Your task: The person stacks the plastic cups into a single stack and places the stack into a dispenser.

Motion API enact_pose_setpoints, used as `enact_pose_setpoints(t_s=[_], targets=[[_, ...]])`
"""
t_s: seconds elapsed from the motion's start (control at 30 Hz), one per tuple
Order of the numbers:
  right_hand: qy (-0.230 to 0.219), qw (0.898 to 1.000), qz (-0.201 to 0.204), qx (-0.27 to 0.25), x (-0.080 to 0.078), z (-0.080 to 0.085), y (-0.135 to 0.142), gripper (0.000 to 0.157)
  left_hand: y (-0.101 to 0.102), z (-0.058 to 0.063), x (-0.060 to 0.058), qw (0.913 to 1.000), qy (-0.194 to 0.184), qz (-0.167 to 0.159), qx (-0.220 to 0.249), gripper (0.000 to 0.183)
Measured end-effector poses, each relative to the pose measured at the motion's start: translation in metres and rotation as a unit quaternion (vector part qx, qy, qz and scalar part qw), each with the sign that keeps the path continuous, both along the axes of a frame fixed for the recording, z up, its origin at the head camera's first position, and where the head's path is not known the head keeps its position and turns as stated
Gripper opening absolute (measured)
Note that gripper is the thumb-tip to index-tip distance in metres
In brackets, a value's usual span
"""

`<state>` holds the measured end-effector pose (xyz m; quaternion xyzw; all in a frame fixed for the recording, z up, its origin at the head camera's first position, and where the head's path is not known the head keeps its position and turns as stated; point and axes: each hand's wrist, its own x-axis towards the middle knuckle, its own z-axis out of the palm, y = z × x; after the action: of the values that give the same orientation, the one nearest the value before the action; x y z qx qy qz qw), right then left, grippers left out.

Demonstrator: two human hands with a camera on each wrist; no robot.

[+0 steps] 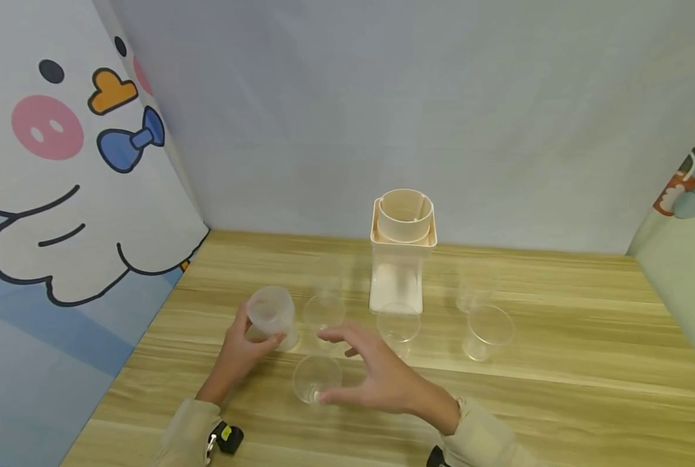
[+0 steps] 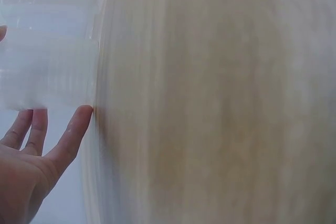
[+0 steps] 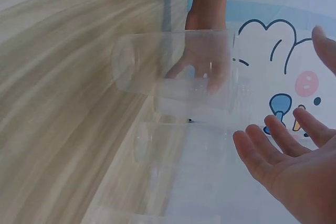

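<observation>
My left hand [image 1: 243, 347] holds a stack of cloudy plastic cups [image 1: 274, 311] at the left, thumb on the near side and fingers round the far side. In the left wrist view the stack [image 2: 47, 69] stands on the table above the fingers [image 2: 71, 135]. My right hand [image 1: 376, 376] hovers by a clear plastic cup [image 1: 309, 373], thumb and fingers spread apart and holding nothing. The right wrist view shows those fingers [image 3: 262, 150] bent a little, apart from the clear cup [image 3: 142, 64].
More clear cups stand on the wooden table [image 1: 569, 337]: one cup [image 1: 324, 311] beyond the right hand, another cup [image 1: 398, 324] before the cream dispenser-like stand [image 1: 403, 259], and a cup [image 1: 487, 331] to the right. Curtains with cartoon prints [image 1: 49, 130] hang behind and at the sides.
</observation>
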<state>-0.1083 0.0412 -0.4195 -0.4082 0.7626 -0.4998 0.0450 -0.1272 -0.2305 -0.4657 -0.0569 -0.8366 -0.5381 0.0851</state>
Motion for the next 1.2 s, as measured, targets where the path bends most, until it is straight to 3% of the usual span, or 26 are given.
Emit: enact_pose_setpoints(t_s=[0.1,0.3,0.47,0.6,0.83,1.2], targets=[[-0.006,1.000,0.003,0.003,0.002,-0.006,0.002,0.072,-0.002,-0.004,-0.002,1.0000,0.002,-0.001,-0.004,0.073],[-0.007,1.000,0.009,0.003,0.004,-0.019,0.004,0.075,-0.011,-0.028,-0.012,1.0000,0.006,0.003,-0.002,0.077],[-0.012,1.000,0.012,0.002,0.008,-0.026,0.002,0.082,-0.013,-0.033,-0.015,0.9999,0.010,0.000,0.000,0.077],[-0.008,1.000,0.009,-0.002,0.009,-0.032,-0.001,0.088,-0.011,-0.029,-0.014,1.0000,0.000,0.005,-0.001,0.077],[0.019,1.000,-0.002,-0.022,0.012,-0.041,-0.007,0.089,-0.001,-0.003,-0.001,1.0000,0.001,-0.001,-0.006,0.074],[0.059,0.997,-0.021,-0.036,0.013,-0.049,-0.015,0.078,0.001,0.000,0.000,1.0000,0.000,0.003,0.002,0.072]])
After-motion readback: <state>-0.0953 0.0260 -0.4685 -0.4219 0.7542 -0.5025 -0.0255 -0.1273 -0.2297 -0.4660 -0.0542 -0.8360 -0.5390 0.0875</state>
